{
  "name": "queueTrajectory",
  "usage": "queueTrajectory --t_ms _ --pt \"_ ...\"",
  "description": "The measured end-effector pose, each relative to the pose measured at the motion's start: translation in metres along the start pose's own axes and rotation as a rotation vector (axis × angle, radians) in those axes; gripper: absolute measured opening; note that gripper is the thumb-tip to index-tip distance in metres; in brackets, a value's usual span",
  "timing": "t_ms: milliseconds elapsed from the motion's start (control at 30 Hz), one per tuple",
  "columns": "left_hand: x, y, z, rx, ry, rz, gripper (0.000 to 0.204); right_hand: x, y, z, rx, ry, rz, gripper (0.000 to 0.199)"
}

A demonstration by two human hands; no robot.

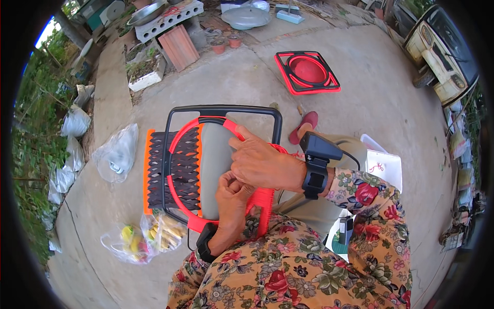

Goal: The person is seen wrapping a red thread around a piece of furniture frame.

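Observation:
A black square frame [226,109] with a round inner ring rests over my lap. Red strip wraps parts of the ring [177,141], and black shows between the wrapped stretches. My right hand [260,160] is over the ring's right side, its fingers mostly curled and the index fingertip by the red wrapping. Just below it my left hand [232,202] is closed in a pinch, touching the right hand. Whatever lies between the fingers of either hand is hidden. A red toothed piece [266,208] and thin red strands show beside the hands.
A red and black square frame with a ring [309,72] lies on the concrete ahead. To the left are an orange-edged dark slatted piece [149,170], a clear plastic bag [118,154] and bagged fruit [135,242]. A white box [386,170] stands at right, a vehicle [437,56] beyond.

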State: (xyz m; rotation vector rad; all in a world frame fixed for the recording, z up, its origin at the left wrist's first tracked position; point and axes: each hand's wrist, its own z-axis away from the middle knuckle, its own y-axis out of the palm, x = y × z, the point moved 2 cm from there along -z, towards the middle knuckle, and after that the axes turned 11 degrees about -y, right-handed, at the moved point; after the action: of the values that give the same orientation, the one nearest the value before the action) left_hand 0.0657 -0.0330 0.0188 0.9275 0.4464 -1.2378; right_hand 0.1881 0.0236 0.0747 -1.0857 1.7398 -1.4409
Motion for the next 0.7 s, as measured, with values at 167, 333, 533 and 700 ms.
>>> queueTrajectory --t_ms 167,333,533,700 --pt "0.005 -0.009 -0.014 0.149 -0.118 0.01 0.026 -0.003 0.011 0.008 -0.139 -0.008 0.053 0.01" --pt "-0.005 -0.001 -0.008 0.182 -0.225 0.0 0.02 -0.007 -0.042 0.026 -0.604 0.188 -0.17 0.015" --pt "-0.006 0.001 -0.008 0.248 -0.233 0.027 0.021 0.034 0.02 0.105 -0.408 0.859 -0.922 0.014" --pt "-0.006 -0.004 -0.009 0.265 -0.239 0.043 0.024 0.041 0.06 0.084 -0.771 0.744 -1.468 0.025"
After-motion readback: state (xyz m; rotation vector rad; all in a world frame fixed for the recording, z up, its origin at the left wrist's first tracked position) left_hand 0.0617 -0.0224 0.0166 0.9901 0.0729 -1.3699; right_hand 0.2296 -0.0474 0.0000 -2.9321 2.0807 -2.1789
